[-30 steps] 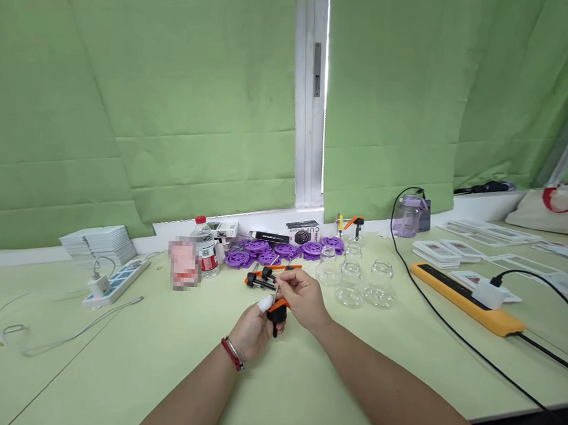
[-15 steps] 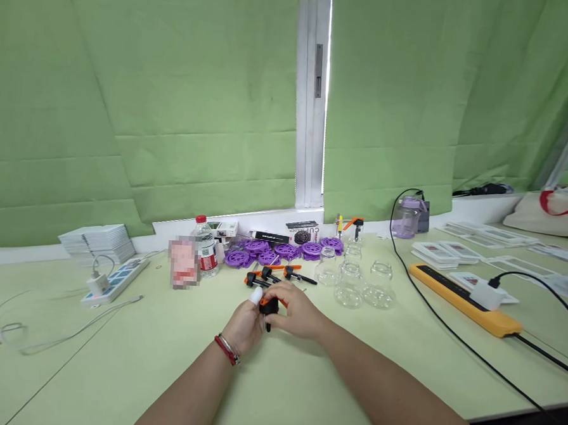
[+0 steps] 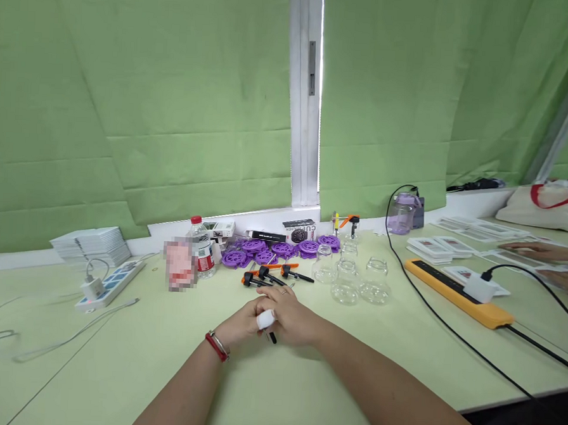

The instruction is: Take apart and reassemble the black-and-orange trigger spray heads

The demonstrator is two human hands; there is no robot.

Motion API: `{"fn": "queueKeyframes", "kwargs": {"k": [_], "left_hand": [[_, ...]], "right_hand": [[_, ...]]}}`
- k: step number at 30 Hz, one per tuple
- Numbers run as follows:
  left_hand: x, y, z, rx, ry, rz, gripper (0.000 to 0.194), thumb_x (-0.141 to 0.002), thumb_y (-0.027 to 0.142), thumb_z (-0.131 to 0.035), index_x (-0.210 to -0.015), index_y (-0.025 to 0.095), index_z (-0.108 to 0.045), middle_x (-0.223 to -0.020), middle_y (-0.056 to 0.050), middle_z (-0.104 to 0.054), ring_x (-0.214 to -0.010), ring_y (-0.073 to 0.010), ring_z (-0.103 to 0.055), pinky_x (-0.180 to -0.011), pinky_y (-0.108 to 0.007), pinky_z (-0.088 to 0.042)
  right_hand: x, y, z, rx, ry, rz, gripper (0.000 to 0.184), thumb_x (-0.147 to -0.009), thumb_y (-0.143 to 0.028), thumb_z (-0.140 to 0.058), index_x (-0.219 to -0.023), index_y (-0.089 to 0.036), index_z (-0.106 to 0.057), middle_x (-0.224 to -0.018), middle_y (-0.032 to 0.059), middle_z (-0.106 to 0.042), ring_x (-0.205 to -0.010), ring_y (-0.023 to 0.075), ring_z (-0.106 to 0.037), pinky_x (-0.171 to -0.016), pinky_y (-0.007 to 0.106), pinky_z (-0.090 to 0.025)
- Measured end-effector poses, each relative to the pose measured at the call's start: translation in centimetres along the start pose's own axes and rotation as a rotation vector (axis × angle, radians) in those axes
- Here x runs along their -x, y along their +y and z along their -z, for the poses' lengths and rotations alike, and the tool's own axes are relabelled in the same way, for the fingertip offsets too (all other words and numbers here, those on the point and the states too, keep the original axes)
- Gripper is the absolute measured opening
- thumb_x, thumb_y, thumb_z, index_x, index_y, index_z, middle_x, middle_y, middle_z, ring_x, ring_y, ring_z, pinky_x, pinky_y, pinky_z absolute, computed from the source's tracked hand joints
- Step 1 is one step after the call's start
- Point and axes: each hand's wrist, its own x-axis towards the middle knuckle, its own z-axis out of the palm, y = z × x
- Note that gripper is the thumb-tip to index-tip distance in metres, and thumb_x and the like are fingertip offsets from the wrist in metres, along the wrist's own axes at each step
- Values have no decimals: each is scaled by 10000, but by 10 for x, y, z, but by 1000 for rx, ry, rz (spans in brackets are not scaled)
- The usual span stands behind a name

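Note:
My left hand [image 3: 241, 323] and my right hand [image 3: 297, 318] are closed together around a black pump head [image 3: 272, 337] over the table. Only its dark lower tip shows below my fingers; the rest is hidden. A white cover wraps a thumb of my left hand, pressed against my right. Just beyond my hands lie several similar black pump heads [image 3: 267, 276] with orange levers. To their right stand several clear glass bottles [image 3: 345, 292], their mouths uncovered. Behind these, another bottle carries a black pump with an orange lever [image 3: 350, 220].
Purple wheel-shaped pieces [image 3: 236, 259] are heaped at the back beside a plastic water bottle [image 3: 205, 267]. A yellow power strip [image 3: 455, 294] with black cables lies at right, a white one [image 3: 113, 287] at left. Another person's hands [image 3: 529, 251] rest over printed sheets at far right.
My right fingers have folded over the pump head, covering its orange lever, and my left thumb has come across the front. Another person's hands have appeared at far right. The view has shifted slightly.

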Motion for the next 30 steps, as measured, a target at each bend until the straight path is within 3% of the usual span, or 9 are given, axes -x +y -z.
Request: {"fn": "queueKeyframes", "kwargs": {"k": [5,8,11,14,17,20,23,30], "left_hand": [[0,-2,-5,-71,-10,114,300,-644,404,-705,-748,136,-616,-610,24,-504,-485,-69,-381,-426,-191,-301],[-1,-4,-3,-5,109,172,325,-678,420,-665,-829,139,-604,-614,19,-514,-484,-80,-427,-419,-192,-343],[-4,-7,4,68,346,184,333,-668,400,-668,-874,152,-586,-637,30,-494,-495,-79,-437,-413,-189,-364],[-8,-11,13,156,571,198,322,-655,362,-664,-883,155,-570,-625,40,-463,-510,-87,-451,-411,-187,-367],[-11,-15,18,217,741,202,298,-654,339,-651,-866,150,-560,-608,46,-443,-501,-84,-443,-419,-193,-368],[-12,-17,20,243,811,189,274,-640,326,-659,-823,150,-555,-606,50,-435,-489,-78,-436,-435,-203,-376],[-11,-18,21,252,823,176,253,-652,334,-650,-793,151,-546,-619,45,-433,-508,-82,-447,-456,-212,-395],[-11,-17,21,315,807,171,199,-688,297,-629,-794,157,-534,-641,36,-454,-548,-93,-471,-484,-226,-437]], "right_hand": [[-1,2,-4,51,-81,63,268,-735,-156,-592,-991,-236,-590,-1405,91,-353,-1268,271,-320,-1022,498,-132],[-4,10,1,51,18,1,296,-730,-200,-625,-1018,-259,-597,-1402,72,-371,-1277,270,-309,-1031,490,-104],[-5,29,10,25,253,-220,334,-730,-197,-633,-1058,-227,-576,-1231,86,-535,-1153,238,-442,-973,410,-258],[-2,53,12,43,362,-533,158,-782,-198,-557,-933,-177,-602,-996,75,-623,-941,194,-544,-814,301,-375],[1,68,5,53,229,-750,111,-786,-270,-550,-794,-177,-611,-857,53,-640,-793,170,-571,-656,250,-376],[0,70,-5,85,134,-838,192,-745,-376,-594,-784,-189,-612,-825,44,-645,-742,170,-577,-577,240,-343],[-1,69,-11,109,94,-859,221,-705,-393,-629,-789,-189,-624,-824,60,-649,-736,187,-584,-554,245,-333],[2,65,-9,50,29,-739,75,-708,-196,-600,-746,-169,-659,-788,63,-660,-716,174,-585,-576,243,-351]]}}
